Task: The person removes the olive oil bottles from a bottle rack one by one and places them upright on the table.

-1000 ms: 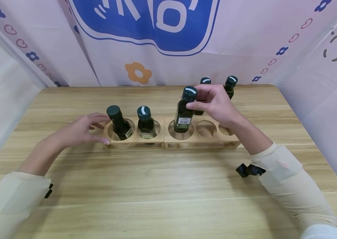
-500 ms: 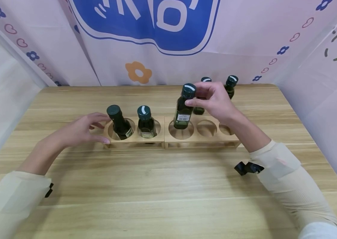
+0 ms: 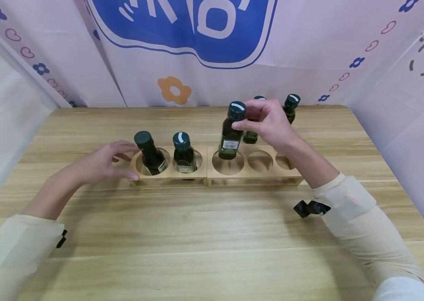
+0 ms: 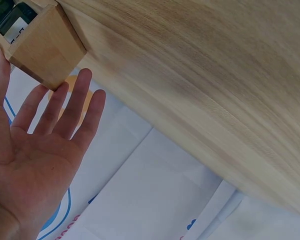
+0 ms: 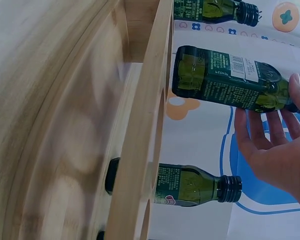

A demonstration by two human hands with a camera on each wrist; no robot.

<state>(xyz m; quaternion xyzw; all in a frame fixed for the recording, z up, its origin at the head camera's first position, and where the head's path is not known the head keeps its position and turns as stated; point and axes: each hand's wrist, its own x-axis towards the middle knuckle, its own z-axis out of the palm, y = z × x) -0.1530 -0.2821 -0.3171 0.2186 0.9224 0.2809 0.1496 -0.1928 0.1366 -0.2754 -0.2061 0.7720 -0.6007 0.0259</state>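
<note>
My right hand (image 3: 272, 125) grips a dark green glass bottle (image 3: 231, 140) by its neck, thumb on the near side. In the right wrist view the base of this bottle (image 5: 225, 77) is clear of the rack's top board (image 5: 142, 120). It overlaps the back of a round hole in the wooden bottle rack (image 3: 253, 182) in the head view. My left hand (image 3: 100, 163) touches the left end of the rack, thumb at the front corner and relaxed fingers at the back. Two bottles, one with a plain cap (image 3: 142, 137) and one with a white-marked cap (image 3: 181, 141), stand in rack holes beside it.
Behind the rack stand two more dark green bottles, one partly hidden by my right hand (image 3: 250, 137) and one further right (image 3: 291, 108). Bare holes (image 3: 260, 162) show in the rack's right half. A printed cloth (image 3: 298, 50) backs the wooden table (image 3: 197, 242).
My right hand and the bottle have moved slightly up and back from the rack hole. My left hand has stayed at the rack's left end.
</note>
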